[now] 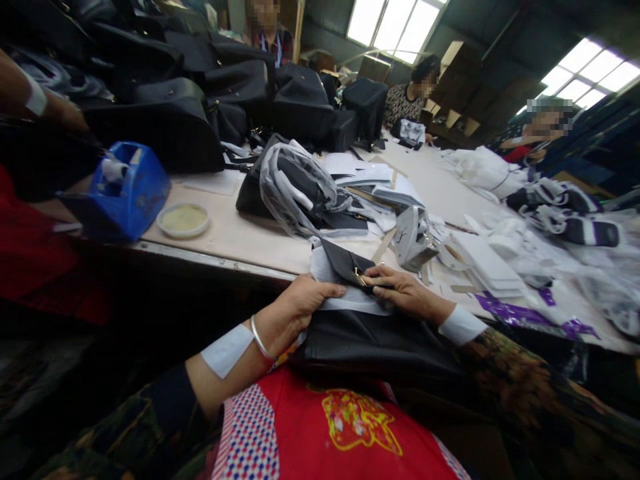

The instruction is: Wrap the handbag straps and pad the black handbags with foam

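Wearer's clothing & wrist items, upper body, seen from above.
L sleeve [145, 423]: camo, dk. green/brown, w/ plain dk. navy cuff [173, 395]; R sleeve [530, 373]: camo, same tones. L forearm: white rect. patch [227, 351], plus silver-col. bangle [258, 339], rounded, nr. wrist. R wrist: second white patch [463, 325], approx. rect., adj. to sleeve end. Apron [305, 413]: bright red, w/ yellow-outlined multicol. motif [360, 417], irreg. contour; side panel [256, 427] white w/ blue & red spots; edging [234, 417] red/white striped.
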`<state>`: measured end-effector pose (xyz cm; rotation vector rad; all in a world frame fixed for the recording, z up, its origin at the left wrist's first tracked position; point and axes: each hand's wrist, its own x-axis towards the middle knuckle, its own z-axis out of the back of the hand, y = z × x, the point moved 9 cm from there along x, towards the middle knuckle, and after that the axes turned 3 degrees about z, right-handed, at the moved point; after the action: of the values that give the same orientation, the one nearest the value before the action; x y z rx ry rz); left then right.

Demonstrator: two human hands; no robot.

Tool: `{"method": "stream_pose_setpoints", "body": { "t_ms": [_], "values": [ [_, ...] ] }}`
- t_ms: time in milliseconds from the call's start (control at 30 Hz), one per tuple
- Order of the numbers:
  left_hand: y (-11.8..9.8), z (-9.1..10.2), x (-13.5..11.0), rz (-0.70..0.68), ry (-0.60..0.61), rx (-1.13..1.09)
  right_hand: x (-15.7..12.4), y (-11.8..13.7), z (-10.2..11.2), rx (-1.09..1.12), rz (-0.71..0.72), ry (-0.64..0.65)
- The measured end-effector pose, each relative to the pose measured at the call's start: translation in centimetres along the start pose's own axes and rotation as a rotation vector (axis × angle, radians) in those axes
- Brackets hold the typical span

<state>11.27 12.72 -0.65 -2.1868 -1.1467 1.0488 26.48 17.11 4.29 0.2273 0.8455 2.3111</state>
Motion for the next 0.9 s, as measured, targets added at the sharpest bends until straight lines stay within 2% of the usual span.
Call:
{"method": "stream_pose_setpoints", "body": {
  "t_ms": [367,633,900],
  "values": [
    [-0.5,0.4,-0.1,0.014,-0.065,0.046,0.1,-0.8,0.5,0.040,-0.043,0.017],
    [-0.2,0.3,0.0,0.020,-0.030,0.009,0.3,-1.0,0.7,0.092,-0.011,0.059],
    [-0.3,0.4,-0.3,0.061,-0.027,-0.007,0.8,-2.1,0.8,0.172,-0.060,0.086]
  ]
}}
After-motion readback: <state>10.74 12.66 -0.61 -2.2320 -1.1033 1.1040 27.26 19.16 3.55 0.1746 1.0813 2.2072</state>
